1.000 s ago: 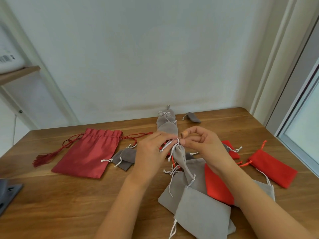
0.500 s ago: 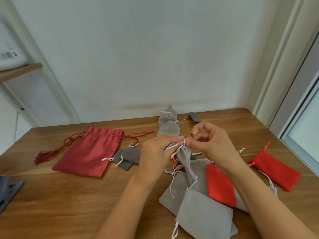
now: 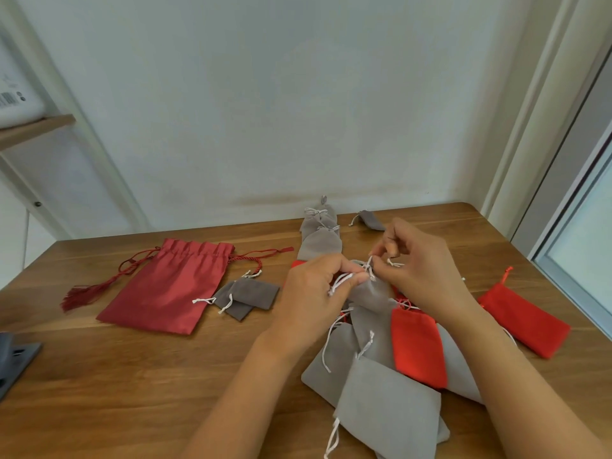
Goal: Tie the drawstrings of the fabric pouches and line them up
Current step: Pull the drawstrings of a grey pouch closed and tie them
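At 5 o'clock on the wooden table (image 3: 132,376), loose grey pouches (image 3: 387,409) lie heaped, one red pouch (image 3: 414,346) among them, another at 3 o'clock. At centre, left hand (image 3: 311,293) and right hand (image 3: 427,276) each pinch the white cords (image 3: 341,280) of a held pouch (image 3: 371,293). Two dark grey pouches (image 3: 248,293) and one crimson pouch (image 3: 165,286) lie at 9 o'clock. Three tied pouches (image 3: 321,246) line up at 12 o'clock. At 10 o'clock, a white box (image 3: 16,101) bears a barcode (image 3: 7,100), its print unreadable.
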The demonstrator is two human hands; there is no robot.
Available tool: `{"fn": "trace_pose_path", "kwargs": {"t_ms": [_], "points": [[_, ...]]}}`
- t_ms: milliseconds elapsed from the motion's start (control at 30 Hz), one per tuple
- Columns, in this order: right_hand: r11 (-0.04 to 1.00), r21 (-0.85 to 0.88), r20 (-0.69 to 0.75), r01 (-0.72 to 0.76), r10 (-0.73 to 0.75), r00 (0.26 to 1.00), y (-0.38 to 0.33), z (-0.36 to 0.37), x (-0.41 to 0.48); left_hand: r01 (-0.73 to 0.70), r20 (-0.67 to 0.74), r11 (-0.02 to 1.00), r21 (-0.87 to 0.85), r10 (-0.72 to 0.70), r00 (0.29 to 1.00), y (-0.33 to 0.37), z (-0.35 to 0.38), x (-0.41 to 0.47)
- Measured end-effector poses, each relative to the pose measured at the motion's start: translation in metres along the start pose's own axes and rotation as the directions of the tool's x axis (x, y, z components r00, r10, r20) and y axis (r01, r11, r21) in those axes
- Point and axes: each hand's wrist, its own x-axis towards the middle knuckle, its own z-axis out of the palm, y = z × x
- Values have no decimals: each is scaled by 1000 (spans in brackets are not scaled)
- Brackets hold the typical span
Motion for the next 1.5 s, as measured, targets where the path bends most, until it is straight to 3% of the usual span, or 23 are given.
{"fn": "trace_pose_path", "kwargs": {"t_ms": [100, 200, 333, 400, 467, 567, 700, 767, 833, 900, 933, 967, 1033, 1100, 1133, 1200, 1300, 1400, 1500], "points": [[999, 8, -32, 33, -33, 999, -1, 1, -1, 29, -5, 998, -50, -29, 1000, 5, -2, 1], [953, 285, 36, -100, 94, 995, -3, 1, 1, 43, -44, 993, -107, -48, 998, 8, -5, 1], [652, 712, 203, -260, 163, 965, -8, -1, 3, 70, -63, 992, -106, -77, 995, 8, -7, 2], [479, 820, 280, -312, 139, 950, -10, -2, 3, 66, -79, 994, -86, -73, 994, 7, -8, 3], [439, 833, 326, -338, 103, 940, -9, -3, 2, 62, -107, 996, -71, -69, 992, 4, -9, 3], [504, 798, 352, -330, 54, 934, -6, -4, 2, 90, -141, 990, -105, -104, 985, 1, -12, 4], [779, 592, 242, -204, 70, 968, -5, -4, 2, 144, -110, 981, -130, -158, 981, 2, -14, 5], [899, 422, 140, -120, 66, 988, -3, -3, 2, 133, -64, 985, -107, -140, 988, 4, -10, 3], [990, 143, 46, -11, 5, 999, -1, 1, 0, 114, -30, 991, -65, -116, 993, 6, -6, 1], [992, -77, -5, 101, -102, 995, 1, 6, -1, 108, -16, 993, -49, -109, 994, 9, -3, -1], [988, -101, -23, 116, -119, 993, 2, 7, -1, 107, -10, 993, -48, -108, 994, 11, -3, -2], [996, -48, -32, 78, -80, 996, 3, 8, -1, 110, -5, 993, -51, -111, 994, 14, -2, -2], [947, 300, 21, -113, 112, 993, 1, 6, 2, 128, 15, 989, -74, -127, 992, 18, -1, -3], [745, 614, 111, -261, 246, 963, 0, 4, 6, 127, 41, 988, -90, -124, 991, 21, -1, -2], [695, 661, 123, -283, 272, 955, 0, 4, 6, 126, 45, 987, -96, -122, 992, 22, -1, -2], [763, 599, 65, -244, 257, 964, 2, 9, 6, 122, 41, 989, -87, -119, 992, 20, -2, -1], [940, 323, -63, -113, 140, 988, 3, 15, 1, 128, 38, 990, -65, -126, 991, 15, -3, 0], [969, 244, -107, -42, 70, 992, 1, 14, -1, 147, 20, 984, -95, -146, 989, 12, -4, 1], [971, 237, -24, -37, 44, 999, 3, 12, -1, 229, -35, 944, -236, -244, 969, 10, -4, 1]]}}
